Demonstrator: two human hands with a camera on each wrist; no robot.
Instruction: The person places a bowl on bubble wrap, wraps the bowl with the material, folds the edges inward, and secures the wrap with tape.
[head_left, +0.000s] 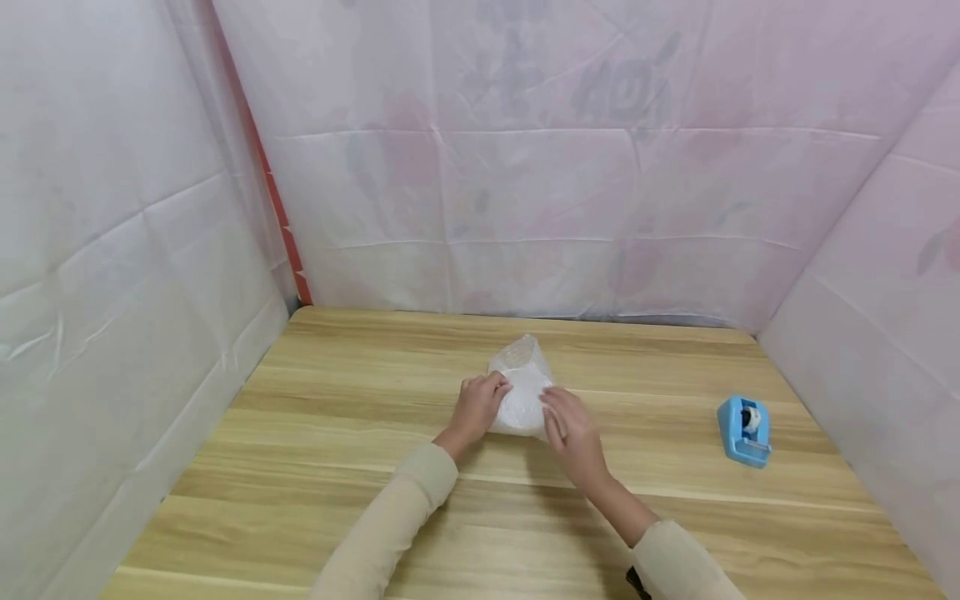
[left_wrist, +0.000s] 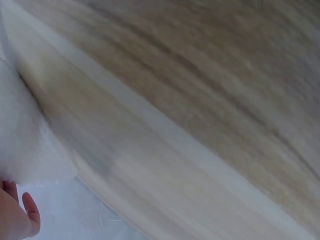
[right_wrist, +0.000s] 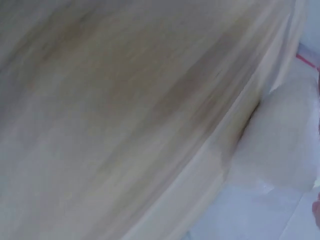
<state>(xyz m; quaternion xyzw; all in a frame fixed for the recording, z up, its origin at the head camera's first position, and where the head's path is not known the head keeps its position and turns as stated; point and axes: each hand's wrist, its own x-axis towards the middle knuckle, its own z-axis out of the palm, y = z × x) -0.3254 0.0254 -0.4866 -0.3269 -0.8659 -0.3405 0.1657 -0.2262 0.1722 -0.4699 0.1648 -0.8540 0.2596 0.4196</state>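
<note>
A white bundle in clear bubble wrap [head_left: 521, 404] lies on the wooden table, its loose, see-through end pointing toward the back. At its left edge my left hand [head_left: 477, 408] grips the wrap, thumb and fingertips meeting near its upper side. My right hand [head_left: 576, 437] holds the opposite edge, with bent fingers over the top and the thumb lower down. The left wrist view catches the rounded side of the bundle [left_wrist: 25, 135] and part of a hand at the lower left corner. In the right wrist view the bundle [right_wrist: 280, 140] is at the right edge.
A blue tape dispenser [head_left: 744, 432] with a roll of tape stands on the right side of the wood-grain table [head_left: 337, 367]. Pale printed sheets [head_left: 540, 183] hang behind the table and along both sides. A red strip [head_left: 281, 212] runs down the back left corner.
</note>
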